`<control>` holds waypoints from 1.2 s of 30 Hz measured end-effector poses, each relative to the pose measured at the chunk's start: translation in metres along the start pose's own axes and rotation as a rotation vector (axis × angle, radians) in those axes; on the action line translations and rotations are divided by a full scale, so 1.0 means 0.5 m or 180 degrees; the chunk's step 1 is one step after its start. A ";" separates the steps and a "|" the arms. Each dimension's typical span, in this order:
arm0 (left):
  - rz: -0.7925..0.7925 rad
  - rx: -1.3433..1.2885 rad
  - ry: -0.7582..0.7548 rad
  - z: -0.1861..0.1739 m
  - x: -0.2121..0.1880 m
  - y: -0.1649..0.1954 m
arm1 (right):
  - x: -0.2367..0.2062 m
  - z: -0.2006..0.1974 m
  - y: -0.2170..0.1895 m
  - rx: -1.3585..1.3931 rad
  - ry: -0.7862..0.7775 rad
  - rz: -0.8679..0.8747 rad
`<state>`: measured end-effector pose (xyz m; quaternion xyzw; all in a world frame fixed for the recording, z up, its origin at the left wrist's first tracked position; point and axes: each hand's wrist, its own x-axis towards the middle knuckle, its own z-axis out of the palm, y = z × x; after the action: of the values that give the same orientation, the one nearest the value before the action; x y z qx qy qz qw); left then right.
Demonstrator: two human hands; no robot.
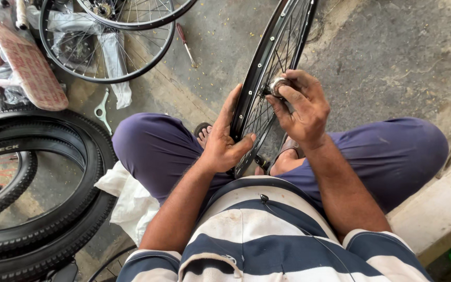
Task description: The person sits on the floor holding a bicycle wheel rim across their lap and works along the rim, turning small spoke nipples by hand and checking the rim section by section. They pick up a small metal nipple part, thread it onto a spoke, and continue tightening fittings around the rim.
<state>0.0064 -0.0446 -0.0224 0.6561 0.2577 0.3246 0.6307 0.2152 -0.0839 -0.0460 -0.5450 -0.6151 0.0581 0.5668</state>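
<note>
Both hands on the upright wheel point(267, 68): left hand point(224, 141) gripping rim, right hand point(301, 107) (fingers closed) around hub point(276, 85).

- Left hand point(224, 142) lies on the near left side of the wheel rim point(257, 78), fingers stretched up along it, thumb hooked across its edge.
- Right hand point(301, 107) is on the rim's right side, fingers curled in a closed grip at the hub.
- Both forearms angle up from the torso toward the rim, elbows bent.
</note>
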 end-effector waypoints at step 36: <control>0.0011 0.0322 0.0188 0.026 -0.046 -0.004 | -0.019 0.027 0.022 0.3625 -0.1051 0.2394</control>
<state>0.0015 -0.0702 -0.0268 0.6777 0.2911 0.3315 0.5883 0.2093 -0.0790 -0.0644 -0.3232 -0.3368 0.6454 0.6047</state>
